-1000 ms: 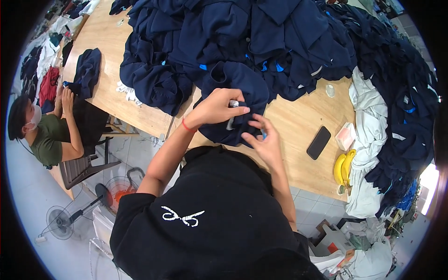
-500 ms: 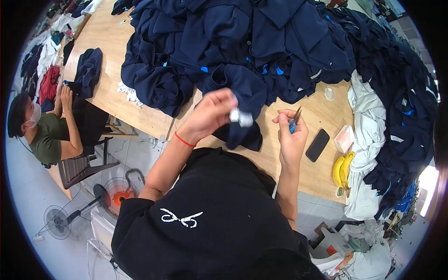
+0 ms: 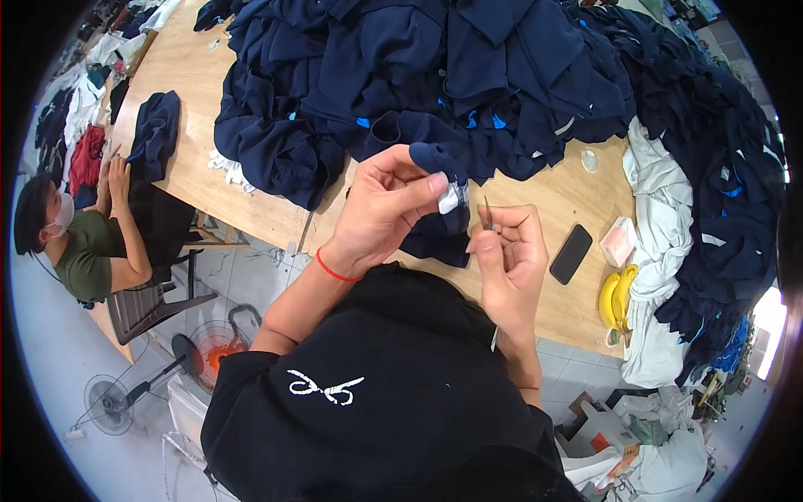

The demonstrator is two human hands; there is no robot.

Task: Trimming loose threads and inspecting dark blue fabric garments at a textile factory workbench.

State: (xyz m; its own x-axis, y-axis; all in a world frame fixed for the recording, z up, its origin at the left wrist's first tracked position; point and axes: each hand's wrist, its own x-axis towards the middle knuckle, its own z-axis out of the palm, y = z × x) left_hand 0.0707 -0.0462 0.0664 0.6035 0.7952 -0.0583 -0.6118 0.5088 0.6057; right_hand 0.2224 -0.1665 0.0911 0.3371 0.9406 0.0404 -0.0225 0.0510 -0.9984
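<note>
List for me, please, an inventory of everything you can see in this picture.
garment: 1, navy with a white patch, front centre
snips: 1, grey, right of garment
clothes heap: uncountable, navy, back and right
cloth: 1 heap, white, right
phone: 1, black, table's right side
packet: 1, pink and white, beside the phone
bananas: at least 2, yellow, below packet
table: at least 1, tan, under the clothes heap
co-worker: 1, green shirt, left
chair: 1, brown, left
fan: at least 1, grey, lower left
shirt: 1, black, on wearer
left hand: 1, bare, pinching the garment
right hand: 1, bare, holding the snips
</note>
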